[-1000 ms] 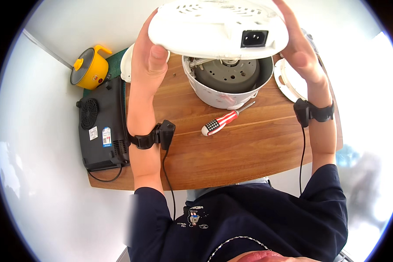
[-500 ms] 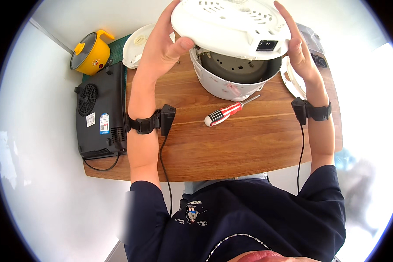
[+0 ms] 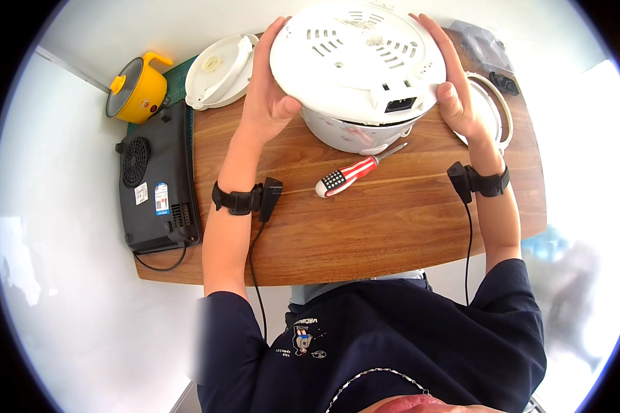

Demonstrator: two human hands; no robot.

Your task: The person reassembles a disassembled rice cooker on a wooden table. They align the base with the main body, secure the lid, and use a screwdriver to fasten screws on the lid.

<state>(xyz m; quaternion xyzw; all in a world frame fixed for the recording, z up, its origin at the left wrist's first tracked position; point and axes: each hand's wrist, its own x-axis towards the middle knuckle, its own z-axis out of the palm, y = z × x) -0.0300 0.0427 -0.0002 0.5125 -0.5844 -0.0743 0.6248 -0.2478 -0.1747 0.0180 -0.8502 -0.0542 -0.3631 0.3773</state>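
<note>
Lowered since the earlier frames, the round white plastic base plate [image 3: 357, 58] with vent slots is now seated over the upturned white cooker body [image 3: 355, 134], where before it was held tilted above. Left hand [image 3: 267, 96] and right hand [image 3: 455, 96] are clamped on its rim, fingers spread. Refitting appears nearly done; fastening remains, the red-and-white striped screwdriver [image 3: 348, 176] lying untouched on the wooden tabletop [image 3: 365, 227].
</note>
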